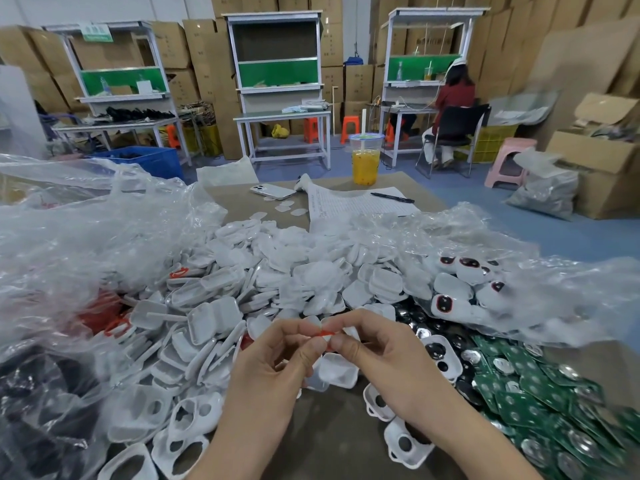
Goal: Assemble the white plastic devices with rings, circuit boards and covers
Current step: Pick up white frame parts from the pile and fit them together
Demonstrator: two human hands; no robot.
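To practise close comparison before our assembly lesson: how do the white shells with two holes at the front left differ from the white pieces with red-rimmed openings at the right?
The front shells have open, empty holes; the right-hand pieces have dark-filled openings rimmed in red. The front shells lie heaped at the near edge; the right-hand pieces sit farther back among crumpled clear plastic. Both are white, rounded plastic.

A clear lidded cup (pixel 365 161) of orange drink stands at the far edge of the bench (pixel 239 202). Near it lie a white phone (pixel 273 191), a printed sheet (pixel 353 206) and, on the sheet, a black pen (pixel 392 197). Beyond, white workstations (pixel 278 74) stand before stacked cardboard boxes (pixel 204 53); a person (pixel 453 95) in red sits on a black chair (pixel 460 121), a pink stool (pixel 509 164) nearby
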